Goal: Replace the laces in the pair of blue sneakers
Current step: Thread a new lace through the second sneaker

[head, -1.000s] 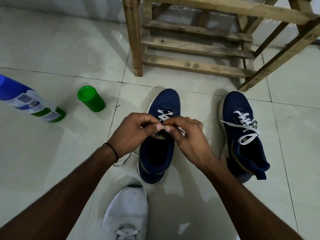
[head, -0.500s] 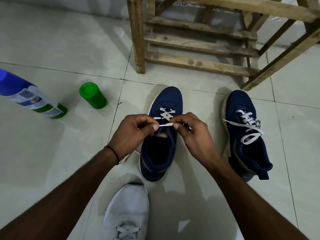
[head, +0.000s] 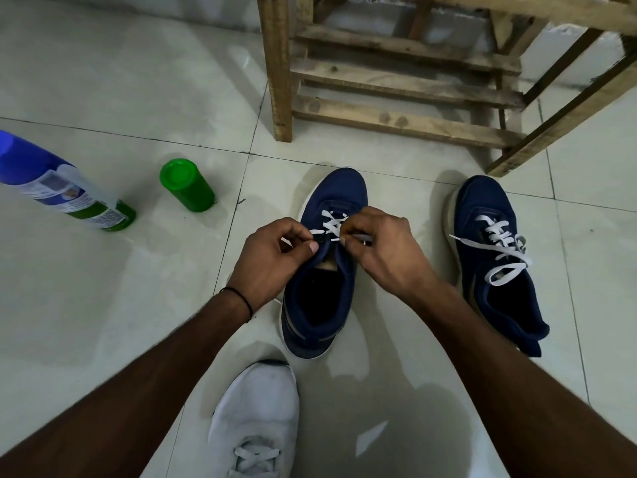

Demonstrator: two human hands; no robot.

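Note:
Two blue sneakers stand on the tiled floor. The left blue sneaker (head: 320, 291) lies in the middle, its white lace (head: 329, 220) crossed through the front eyelets. My left hand (head: 272, 260) pinches one end of that lace at the shoe's left side. My right hand (head: 382, 246) pinches the other end at the right side, over the tongue. The right blue sneaker (head: 496, 257) sits apart to the right, its white lace (head: 503, 253) threaded and lying in a loose loop.
A wooden rack (head: 406, 81) stands just beyond the shoes. A green cap (head: 188, 186) and a blue-and-green spray can (head: 62, 191) stand on the floor to the left. My foot in a white sneaker (head: 258, 426) is at the bottom centre.
My hands have drawn a little apart across the left sneaker, each still pinching a lace end. The right hand has shifted slightly toward the toe.

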